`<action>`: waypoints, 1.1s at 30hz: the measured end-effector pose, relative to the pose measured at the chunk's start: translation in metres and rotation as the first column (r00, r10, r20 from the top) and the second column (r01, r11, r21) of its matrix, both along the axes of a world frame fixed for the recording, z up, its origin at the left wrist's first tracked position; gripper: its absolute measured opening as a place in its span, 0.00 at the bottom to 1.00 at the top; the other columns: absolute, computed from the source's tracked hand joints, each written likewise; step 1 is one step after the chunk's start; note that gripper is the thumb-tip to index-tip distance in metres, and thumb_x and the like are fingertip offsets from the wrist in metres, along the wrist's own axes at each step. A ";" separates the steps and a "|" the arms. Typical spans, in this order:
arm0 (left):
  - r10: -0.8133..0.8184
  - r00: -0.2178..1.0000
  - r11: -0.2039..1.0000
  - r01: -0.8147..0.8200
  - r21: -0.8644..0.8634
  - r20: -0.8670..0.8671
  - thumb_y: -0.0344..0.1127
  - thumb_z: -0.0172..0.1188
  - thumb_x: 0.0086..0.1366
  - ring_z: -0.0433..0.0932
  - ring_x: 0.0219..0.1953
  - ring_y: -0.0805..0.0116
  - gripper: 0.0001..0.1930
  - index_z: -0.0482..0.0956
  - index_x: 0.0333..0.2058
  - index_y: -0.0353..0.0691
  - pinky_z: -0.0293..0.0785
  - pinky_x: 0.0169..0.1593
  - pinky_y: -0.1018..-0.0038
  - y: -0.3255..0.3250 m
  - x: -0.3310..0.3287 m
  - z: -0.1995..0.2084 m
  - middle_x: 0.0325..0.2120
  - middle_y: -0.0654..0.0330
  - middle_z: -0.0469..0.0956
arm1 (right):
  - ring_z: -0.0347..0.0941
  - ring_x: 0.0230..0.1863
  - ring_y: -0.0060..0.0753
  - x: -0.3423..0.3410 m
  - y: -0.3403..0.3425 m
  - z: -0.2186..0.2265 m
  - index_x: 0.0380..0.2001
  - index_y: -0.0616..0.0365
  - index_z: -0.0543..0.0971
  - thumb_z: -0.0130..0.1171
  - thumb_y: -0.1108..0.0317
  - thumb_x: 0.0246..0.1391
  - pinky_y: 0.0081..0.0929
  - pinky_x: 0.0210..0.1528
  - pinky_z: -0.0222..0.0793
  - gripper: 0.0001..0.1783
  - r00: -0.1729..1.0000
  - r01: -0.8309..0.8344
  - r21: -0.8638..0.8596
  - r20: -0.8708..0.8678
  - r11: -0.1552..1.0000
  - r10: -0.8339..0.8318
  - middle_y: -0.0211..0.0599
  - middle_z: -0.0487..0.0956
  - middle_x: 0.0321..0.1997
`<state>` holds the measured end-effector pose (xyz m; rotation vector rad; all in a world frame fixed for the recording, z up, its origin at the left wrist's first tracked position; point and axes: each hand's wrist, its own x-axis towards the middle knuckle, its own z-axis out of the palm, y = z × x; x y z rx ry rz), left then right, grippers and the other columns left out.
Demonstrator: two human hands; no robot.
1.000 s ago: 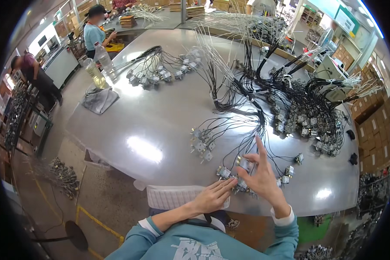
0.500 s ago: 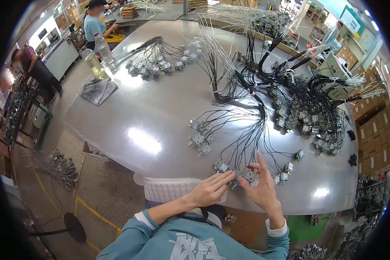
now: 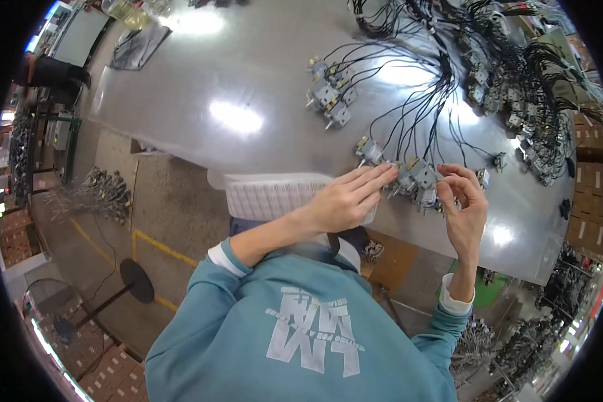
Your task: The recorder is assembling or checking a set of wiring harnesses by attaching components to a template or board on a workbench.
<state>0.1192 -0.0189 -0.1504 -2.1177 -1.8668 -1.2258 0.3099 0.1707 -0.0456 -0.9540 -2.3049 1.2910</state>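
Reaching in: your left hand [image 3: 345, 199] lies flat, fingers extended, tips on the small grey wired parts [image 3: 409, 179] at the table [image 3: 181, 100] edge. Right hand [image 3: 463, 209] at 3 o'clock, curled, apparently pinching one. Row runs left-right; black wires [image 3: 422, 100] fan toward 12.

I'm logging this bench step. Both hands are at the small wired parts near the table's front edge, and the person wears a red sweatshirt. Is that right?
Not quite: the sweatshirt is teal blue, not red, as the head view shows. The rest holds: the left hand and right hand are both at the small wired parts near the front edge of the table.
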 end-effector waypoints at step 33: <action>0.072 0.997 0.995 -0.069 0.075 -0.035 0.26 0.64 0.68 0.75 0.73 0.54 0.09 0.87 0.42 0.27 0.77 0.70 0.56 -0.011 0.007 -0.021 0.69 0.49 0.77 | 0.79 0.46 0.22 -0.020 -0.004 -0.016 0.45 0.62 0.87 0.73 0.75 0.65 0.23 0.47 0.75 0.08 0.980 -0.196 0.234 0.094 0.952 0.178 0.32 0.83 0.52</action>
